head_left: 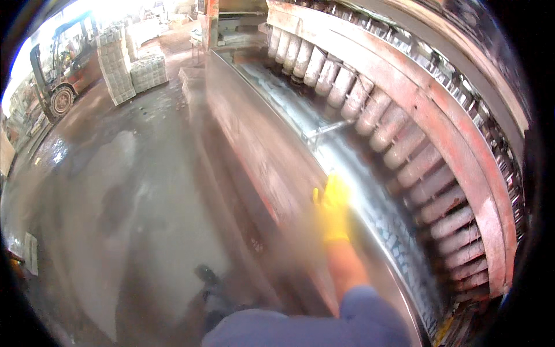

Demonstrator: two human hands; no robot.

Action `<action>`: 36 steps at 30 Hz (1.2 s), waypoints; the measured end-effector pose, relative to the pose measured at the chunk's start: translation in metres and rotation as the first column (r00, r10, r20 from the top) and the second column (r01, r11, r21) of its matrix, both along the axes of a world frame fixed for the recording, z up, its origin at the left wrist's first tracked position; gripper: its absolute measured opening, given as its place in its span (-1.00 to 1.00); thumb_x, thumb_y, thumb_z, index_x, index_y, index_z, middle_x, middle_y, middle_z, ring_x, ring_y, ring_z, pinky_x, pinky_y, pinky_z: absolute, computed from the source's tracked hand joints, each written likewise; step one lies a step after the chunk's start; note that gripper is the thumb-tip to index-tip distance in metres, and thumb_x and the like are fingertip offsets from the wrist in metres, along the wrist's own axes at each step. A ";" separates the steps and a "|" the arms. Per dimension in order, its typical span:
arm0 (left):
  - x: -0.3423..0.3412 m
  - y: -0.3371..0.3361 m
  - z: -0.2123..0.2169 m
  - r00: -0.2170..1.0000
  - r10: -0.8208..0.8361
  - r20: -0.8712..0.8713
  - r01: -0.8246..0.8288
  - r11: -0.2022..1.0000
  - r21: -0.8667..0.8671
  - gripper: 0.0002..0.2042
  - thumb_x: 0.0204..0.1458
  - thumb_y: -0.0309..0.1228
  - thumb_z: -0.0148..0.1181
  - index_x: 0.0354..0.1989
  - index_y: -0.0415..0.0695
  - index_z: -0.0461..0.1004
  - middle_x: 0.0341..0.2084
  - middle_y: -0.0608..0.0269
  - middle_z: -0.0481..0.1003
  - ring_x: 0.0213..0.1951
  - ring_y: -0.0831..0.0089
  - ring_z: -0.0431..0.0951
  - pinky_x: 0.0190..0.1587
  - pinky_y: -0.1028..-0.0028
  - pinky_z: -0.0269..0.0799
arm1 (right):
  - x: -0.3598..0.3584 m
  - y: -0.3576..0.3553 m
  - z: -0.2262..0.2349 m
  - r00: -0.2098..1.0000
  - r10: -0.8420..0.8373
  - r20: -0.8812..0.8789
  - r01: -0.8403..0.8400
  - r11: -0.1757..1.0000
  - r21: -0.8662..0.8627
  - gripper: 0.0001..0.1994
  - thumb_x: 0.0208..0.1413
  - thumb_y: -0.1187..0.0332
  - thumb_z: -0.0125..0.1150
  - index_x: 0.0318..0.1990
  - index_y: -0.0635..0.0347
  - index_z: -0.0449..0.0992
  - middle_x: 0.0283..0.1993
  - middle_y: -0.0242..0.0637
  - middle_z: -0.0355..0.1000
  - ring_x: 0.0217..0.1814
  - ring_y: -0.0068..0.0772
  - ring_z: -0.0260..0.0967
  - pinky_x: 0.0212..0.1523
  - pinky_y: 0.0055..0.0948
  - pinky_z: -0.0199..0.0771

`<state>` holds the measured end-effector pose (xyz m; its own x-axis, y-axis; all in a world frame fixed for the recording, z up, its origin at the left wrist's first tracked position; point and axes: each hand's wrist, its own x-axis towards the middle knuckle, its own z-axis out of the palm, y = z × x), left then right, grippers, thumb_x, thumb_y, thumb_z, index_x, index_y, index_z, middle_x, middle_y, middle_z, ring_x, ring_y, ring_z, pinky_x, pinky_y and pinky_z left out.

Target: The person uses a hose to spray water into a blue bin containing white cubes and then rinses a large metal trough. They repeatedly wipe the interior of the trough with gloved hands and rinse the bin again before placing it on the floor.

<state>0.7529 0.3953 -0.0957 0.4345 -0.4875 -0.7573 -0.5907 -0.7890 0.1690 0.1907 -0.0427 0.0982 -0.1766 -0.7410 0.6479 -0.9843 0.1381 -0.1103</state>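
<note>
My right hand (333, 209), in a yellow glove, reaches forward over the near metal edge of a long machine. Its fingers point up and away with the thumb apart, and I see nothing held in it. Glare washes out part of the glove, so whether it touches the edge I cannot tell. Beyond the hand runs a wet, shiny bed (358, 173) with a pale mottled pattern at its near end. A thin bar (329, 128) crosses that bed. My left hand is out of view.
Thick cylinders (399, 141) line a reddish beam (428, 92) to the right. A rusty side panel (254, 150) drops to the wet floor (144, 231) at left. Farther off stand stacked pale blocks (115, 66) and a forklift (63, 87).
</note>
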 end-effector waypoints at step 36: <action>0.237 -0.689 -0.040 0.969 -0.240 -0.054 0.240 0.971 -0.022 -0.60 0.08 -0.16 0.28 0.06 -0.05 0.62 -0.12 -0.20 0.60 -0.02 -0.15 0.58 0.06 0.04 0.50 | 0.181 -0.727 0.030 0.960 -0.055 0.276 -0.156 0.712 0.684 -0.23 0.05 -0.19 0.31 0.20 0.33 0.42 0.17 0.14 0.49 0.22 0.14 0.47 0.19 -0.06 0.46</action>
